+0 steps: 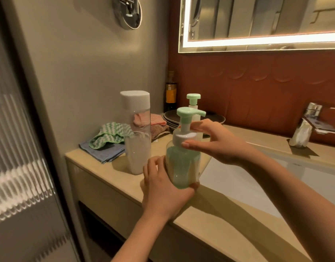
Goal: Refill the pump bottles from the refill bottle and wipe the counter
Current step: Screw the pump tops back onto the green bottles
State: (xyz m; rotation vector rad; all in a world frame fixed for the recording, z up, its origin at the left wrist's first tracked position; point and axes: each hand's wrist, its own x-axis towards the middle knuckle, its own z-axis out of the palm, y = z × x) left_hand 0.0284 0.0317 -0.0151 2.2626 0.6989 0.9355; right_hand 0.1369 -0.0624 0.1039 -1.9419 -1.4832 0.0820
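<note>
**Head view.** The left hand (163,188) grips the lower body of the near pump bottle (183,167). This translucent green bottle is held upright at the front edge of the surface (110,178), just beside the left rim of the sink basin (257,178). Whether its base rests on the surface or is lifted cannot be told. The right hand (217,142) pinches the white screw collar under the green pump head, thumb in front and fingers curled behind.

The second pump bottle (193,104) stands behind the first, toward the back edge, by a stack of dark plates (169,118). The refill bottle (137,133) is tall and clear, holds pale liquid in its lower part and has its white cap on. It stands to the left, near the held bottle but apart from it. Cloths (110,142) lie heaped at the left edge.

**Step in hand.** The collar is judged to be under a twist. The frame does not show whether it is being loosened for filling or tightened afterwards, and the fill level cannot be read through the tinted wall.

**Next move.** The left hand must brace the body while the right hand turns the collar. The bottle should stay upright so the pump stem travels straight. With the cloths untouched, wiping appears not yet begun.
</note>
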